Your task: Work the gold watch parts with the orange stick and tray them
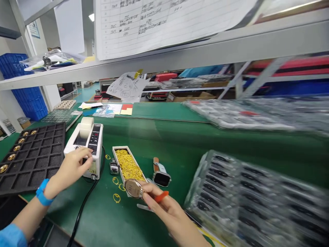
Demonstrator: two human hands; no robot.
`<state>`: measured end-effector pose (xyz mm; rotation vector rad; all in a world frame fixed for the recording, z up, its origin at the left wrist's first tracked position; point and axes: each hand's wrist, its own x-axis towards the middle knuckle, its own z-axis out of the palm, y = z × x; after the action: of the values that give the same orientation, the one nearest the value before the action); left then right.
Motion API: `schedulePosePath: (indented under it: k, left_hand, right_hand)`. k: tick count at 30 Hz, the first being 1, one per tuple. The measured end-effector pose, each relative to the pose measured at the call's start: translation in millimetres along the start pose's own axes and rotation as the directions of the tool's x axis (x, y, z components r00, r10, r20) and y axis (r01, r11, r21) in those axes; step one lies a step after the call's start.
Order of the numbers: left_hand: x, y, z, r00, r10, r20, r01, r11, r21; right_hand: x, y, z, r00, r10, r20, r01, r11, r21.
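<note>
My left hand (74,168), in a blue wristband, is at the front of a white tape dispenser (96,145) with a roll of clear tape (86,127) on top. Its thumb and fingers are bent but apart, and I see nothing between them. My right hand (167,209) grips a round rose-gold watch case (133,188) by its edge, tilted, above the near end of a white box (114,154). Yellow rings (128,164) fill that box. An orange piece (161,196) sticks out between the right fingers; what it belongs to is hidden.
A smartwatch (161,178) and a metal tally counter (113,167) flank the box, with loose yellow rings (116,198) nearby. A black compartment tray (38,151) with several gold cases lies left. Plastic-covered trays (246,199) occupy the right. A black cable (83,206) crosses the bench.
</note>
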<state>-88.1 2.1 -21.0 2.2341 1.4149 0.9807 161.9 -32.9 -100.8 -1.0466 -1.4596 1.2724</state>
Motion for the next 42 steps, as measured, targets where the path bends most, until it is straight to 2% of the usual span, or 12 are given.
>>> schedulePosePath:
  k: [2, 4, 6, 8, 12, 22, 27, 32, 35, 38, 40, 42]
  left_hand:
    - [1.8, 6.5, 3.5, 0.999, 0.033, 0.011, -0.032, 0.993, -0.111]
    - [1.1, 13.8, 15.5, 0.995, 0.085, 0.051, -0.066, 0.953, -0.294]
    - [-1.2, 20.1, 33.9, 0.983, 0.115, 0.146, -0.035, 0.887, -0.46]
    - [-3.9, 23.7, 53.5, 0.963, 0.106, 0.246, 0.046, 0.84, -0.54]
    - [-7.1, 21.6, 77.3, 0.94, 0.073, 0.332, 0.13, 0.824, -0.551]
    - [-9.6, 14.7, 80.0, 0.933, 0.049, 0.357, 0.161, 0.829, -0.536]
    - [-8.2, 15.3, 82.7, 0.942, 0.035, 0.332, 0.152, 0.84, -0.52]
    - [-10.3, 18.7, 85.1, 0.966, 0.034, 0.255, 0.073, 0.913, -0.4]
    - [-13.2, 20.0, 88.1, 0.982, 0.088, 0.169, -0.032, 0.951, -0.308]
    - [-14.4, 18.3, 87.9, 0.987, 0.144, 0.07, -0.134, 0.981, -0.137]
    - [-13.5, 16.1, 84.3, 0.986, 0.162, -0.038, -0.163, 0.986, -0.026]
    - [-11.8, 14.6, 79.9, 0.975, 0.168, -0.147, -0.174, 0.984, -0.031]
  right_hand:
    - [-1.2, -1.1, 1.6, 0.999, 0.047, 0.002, -0.047, 0.996, 0.078]
    - [-1.5, -1.4, 3.3, 0.996, 0.092, 0.019, -0.094, 0.982, 0.166]
    - [-0.9, -1.3, 4.8, 0.99, 0.134, 0.046, -0.141, 0.956, 0.256]
    - [-0.3, -1.1, 5.9, 0.987, 0.146, 0.073, -0.162, 0.932, 0.323]
    - [-1.4, -1.5, 6.7, 0.985, 0.13, 0.111, -0.162, 0.92, 0.356]
    - [-2.2, -2.0, 6.7, 0.981, 0.171, 0.087, -0.189, 0.941, 0.28]
    - [-2.9, -0.4, 8.1, 0.983, 0.168, 0.075, -0.182, 0.947, 0.266]
    - [-3.1, 0.4, 8.7, 0.982, 0.184, 0.048, -0.19, 0.948, 0.255]
    - [-2.6, 2.8, 9.4, 0.983, 0.173, 0.057, -0.182, 0.952, 0.247]
    - [-2.3, 5.0, 9.5, 0.985, 0.166, 0.046, -0.172, 0.948, 0.269]
    - [-2.0, 4.8, 9.0, 0.985, 0.169, 0.021, -0.168, 0.942, 0.291]
    - [-1.2, 3.3, 8.2, 0.986, 0.169, -0.001, -0.161, 0.938, 0.307]
